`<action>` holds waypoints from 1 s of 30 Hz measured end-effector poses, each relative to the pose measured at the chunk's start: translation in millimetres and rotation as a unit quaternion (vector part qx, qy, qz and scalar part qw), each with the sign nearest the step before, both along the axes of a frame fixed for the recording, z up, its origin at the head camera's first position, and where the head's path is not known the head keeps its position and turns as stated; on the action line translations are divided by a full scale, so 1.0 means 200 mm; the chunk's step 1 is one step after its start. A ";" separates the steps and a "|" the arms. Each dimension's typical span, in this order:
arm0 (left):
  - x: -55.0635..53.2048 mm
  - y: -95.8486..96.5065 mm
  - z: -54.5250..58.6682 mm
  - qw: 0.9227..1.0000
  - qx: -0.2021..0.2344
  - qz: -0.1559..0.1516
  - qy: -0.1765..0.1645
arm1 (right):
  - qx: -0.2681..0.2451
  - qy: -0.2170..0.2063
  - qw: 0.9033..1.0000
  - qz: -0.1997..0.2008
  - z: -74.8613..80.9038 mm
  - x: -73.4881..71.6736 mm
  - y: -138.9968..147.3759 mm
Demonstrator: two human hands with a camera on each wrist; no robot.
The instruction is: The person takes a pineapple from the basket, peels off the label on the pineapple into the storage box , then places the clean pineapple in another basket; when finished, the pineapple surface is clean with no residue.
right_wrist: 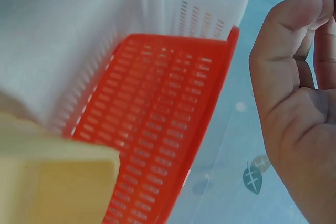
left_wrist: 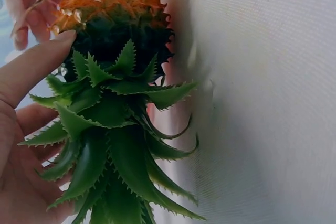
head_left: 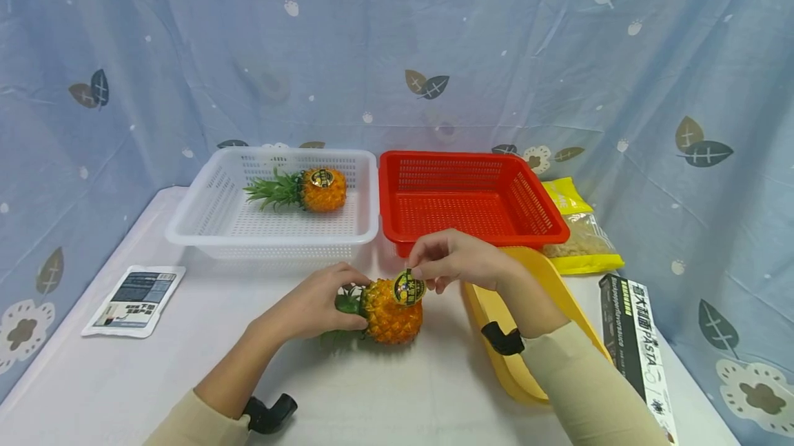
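An orange toy-like pineapple (head_left: 392,322) with a green spiky crown (left_wrist: 126,145) lies on its side on the white table. My left hand (head_left: 322,302) grips it where crown and body meet, thumb on one side and fingers on the other. Between thumb and forefinger, my right hand (head_left: 462,263) pinches a round black-and-gold sticker (head_left: 409,287), which overlaps the pineapple's upper side in the head view. Seen edge-on in the left wrist view, the sticker curves away from the fingertips. The right wrist view catches the curled fingers (right_wrist: 299,19) at its right edge.
Behind stand a white basket (head_left: 285,240), holding another stickered pineapple (head_left: 324,192), and a red basket (head_left: 474,232). A yellow tray (head_left: 561,287) sits under my right forearm. Farther right are a yellow pasta bag (head_left: 579,232) and a pasta box (head_left: 639,342); a white pouch (head_left: 133,301) lies left.
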State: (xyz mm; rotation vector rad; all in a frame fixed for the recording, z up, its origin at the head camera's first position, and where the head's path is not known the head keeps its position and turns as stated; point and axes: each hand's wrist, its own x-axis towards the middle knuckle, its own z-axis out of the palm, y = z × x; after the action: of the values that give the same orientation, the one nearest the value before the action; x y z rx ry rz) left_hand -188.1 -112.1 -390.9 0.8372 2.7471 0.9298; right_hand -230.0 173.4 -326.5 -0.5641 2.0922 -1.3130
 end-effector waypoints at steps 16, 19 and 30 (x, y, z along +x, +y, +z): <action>0.01 0.04 0.07 0.998 -0.070 0.000 -0.003 | 0.039 0.011 0.999 -0.010 0.09 0.01 0.15; 0.01 0.05 0.08 0.997 -0.074 0.004 -0.009 | 0.045 0.013 0.999 -0.014 0.11 0.01 0.19; 0.02 0.05 0.10 0.996 -0.087 0.008 -0.012 | 0.073 0.006 0.997 -0.035 0.13 -0.01 0.35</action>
State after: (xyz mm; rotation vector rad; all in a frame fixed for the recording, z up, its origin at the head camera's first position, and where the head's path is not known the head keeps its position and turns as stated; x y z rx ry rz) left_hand -183.8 -101.2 -370.4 0.7694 2.7676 0.6852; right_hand -232.0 244.1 -299.8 -0.4403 2.2132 -1.1854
